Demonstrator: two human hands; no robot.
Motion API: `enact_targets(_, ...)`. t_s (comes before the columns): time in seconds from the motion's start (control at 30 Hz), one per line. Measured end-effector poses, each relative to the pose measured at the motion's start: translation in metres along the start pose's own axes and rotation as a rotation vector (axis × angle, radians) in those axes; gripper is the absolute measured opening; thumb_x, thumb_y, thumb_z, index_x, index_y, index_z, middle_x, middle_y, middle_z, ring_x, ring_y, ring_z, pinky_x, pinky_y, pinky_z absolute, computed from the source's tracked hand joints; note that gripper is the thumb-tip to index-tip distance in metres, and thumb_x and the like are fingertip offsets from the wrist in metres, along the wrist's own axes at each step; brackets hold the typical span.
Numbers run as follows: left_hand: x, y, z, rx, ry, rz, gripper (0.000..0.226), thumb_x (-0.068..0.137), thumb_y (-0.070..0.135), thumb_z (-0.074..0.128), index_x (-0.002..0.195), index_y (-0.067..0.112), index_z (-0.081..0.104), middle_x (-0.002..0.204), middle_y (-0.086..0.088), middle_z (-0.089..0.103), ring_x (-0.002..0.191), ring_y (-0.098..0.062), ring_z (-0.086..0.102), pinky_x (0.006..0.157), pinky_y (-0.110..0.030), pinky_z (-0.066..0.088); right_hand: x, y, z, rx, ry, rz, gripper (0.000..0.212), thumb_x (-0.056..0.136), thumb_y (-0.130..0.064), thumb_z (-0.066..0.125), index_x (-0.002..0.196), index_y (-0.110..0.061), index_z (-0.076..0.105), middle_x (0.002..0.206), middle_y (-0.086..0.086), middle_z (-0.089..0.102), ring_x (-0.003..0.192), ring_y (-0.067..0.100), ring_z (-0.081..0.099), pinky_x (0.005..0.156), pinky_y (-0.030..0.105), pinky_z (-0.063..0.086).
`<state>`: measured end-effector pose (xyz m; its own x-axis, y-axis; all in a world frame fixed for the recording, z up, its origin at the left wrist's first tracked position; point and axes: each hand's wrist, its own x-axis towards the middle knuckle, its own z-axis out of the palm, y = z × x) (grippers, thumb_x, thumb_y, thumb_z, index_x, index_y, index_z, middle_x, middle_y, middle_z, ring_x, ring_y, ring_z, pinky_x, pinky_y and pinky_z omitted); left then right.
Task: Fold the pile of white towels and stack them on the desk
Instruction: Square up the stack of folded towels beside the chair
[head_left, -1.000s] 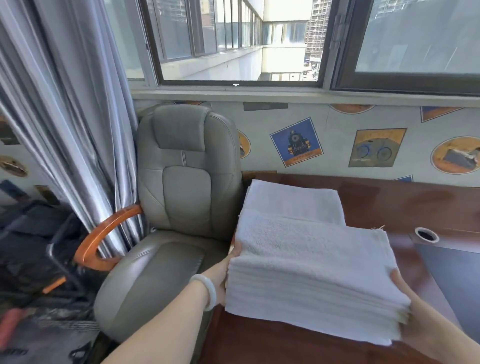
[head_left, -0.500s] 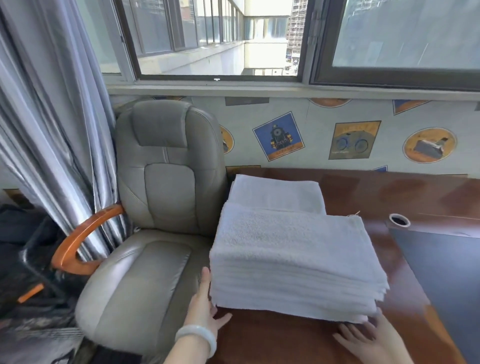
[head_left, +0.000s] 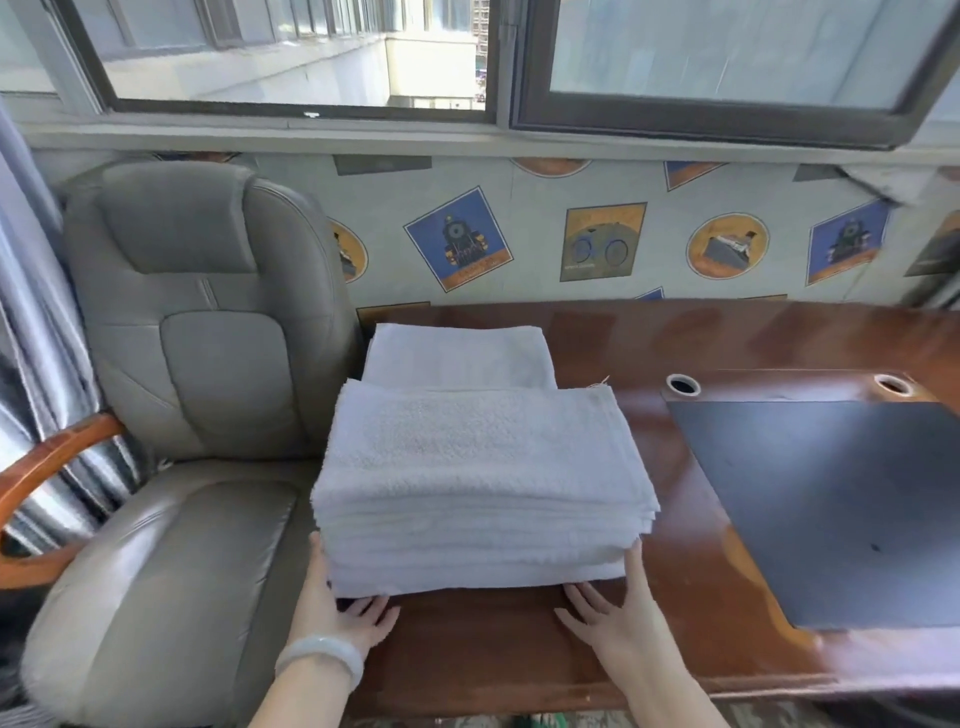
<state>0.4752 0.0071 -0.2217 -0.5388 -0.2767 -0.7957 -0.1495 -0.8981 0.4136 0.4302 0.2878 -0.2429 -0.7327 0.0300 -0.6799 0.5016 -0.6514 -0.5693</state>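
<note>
towel stack (head_left: 478, 467): white, folded, piled high on the left part of the desk (head_left: 493, 660), layers roughly squared, long near edge facing the person.
second towel pile (head_left: 457, 356): lower and flat, just behind the tall stack, touching its far side, close to the wall (head_left: 535, 234).
left grip (head_left: 337, 608): released, clasping nothing; thumb up against the stack's near left corner, fingers flat on the desk, tips tucked at the bottom edge.
right grip (head_left: 618, 605): released too; thumb raised along the near right corner, fingers spread flat on the desk at the bottom edge.
bracelet (head_left: 322, 657): pale, round the left wrist.
chair (head_left: 208, 364): grey, padded, left of the desk, touching its left end.
dark mat (head_left: 841, 509): on the desk's right part, apart from the towels.
cable holes (head_left: 683, 385): two, ringed, at the mat's far edge.
window (head_left: 291, 52): above the wall, far side.
</note>
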Motion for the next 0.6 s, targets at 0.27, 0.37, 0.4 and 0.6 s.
enact_targets(0.27, -0.006, 0.005, 0.003, 0.211, -0.108, 0.202, 0.023, 0.09, 0.043, 0.065, 0.111, 0.034, 0.067, 0.127, -0.001, 0.062, 0.12, -0.026, 0.053, 0.106, -0.055, 0.042, 0.007, -0.017, -0.003, -0.3, -0.033, -0.147, 0.091, 0.059, -0.056, 0.077, 0.139, -0.022, 0.05, 0.135, 0.005, 0.054, 0.122, 0.031, 0.052, 0.11, 0.051, 0.04)
enact_targets(0.37, -0.003, 0.016, 0.002, 0.33, -0.17, 0.277, 0.023, 0.094, 0.043, 0.059, 0.114, 0.036, 0.068, 0.12, 0.003, 0.069, 0.111, -0.02, 0.061, 0.099, -0.047, 0.049, 0.015, -0.027, -0.007, -0.397, -0.073, -0.161, 0.088, 0.057, -0.052, 0.076, 0.134, -0.016, 0.054, 0.125, 0.005, 0.062, 0.121, 0.028, 0.054, 0.114, 0.045, 0.035)
enact_targets(0.4, -0.003, 0.018, 0.002, 0.361, -0.186, 0.28, 0.024, 0.096, 0.042, 0.057, 0.115, 0.034, 0.069, 0.118, 0.002, 0.071, 0.11, -0.02, 0.063, 0.095, -0.045, 0.051, 0.016, -0.032, -0.007, -0.439, -0.091, -0.177, 0.078, 0.062, -0.052, 0.072, 0.13, -0.017, 0.058, 0.12, 0.001, 0.065, 0.12, 0.025, 0.055, 0.115, 0.045, 0.034)
enact_targets(0.6, -0.002, 0.04, 0.012, 0.379, -0.241, 0.08, 0.025, 0.096, 0.048, 0.055, 0.104, 0.03, 0.07, 0.115, 0.0, 0.072, 0.109, -0.024, 0.063, 0.1, -0.047, 0.047, 0.03, -0.047, -0.003, -0.473, -0.111, -0.151, 0.055, 0.082, -0.052, 0.064, 0.127, -0.02, 0.059, 0.125, 0.004, 0.063, 0.117, 0.03, 0.057, 0.101, 0.048, 0.046)
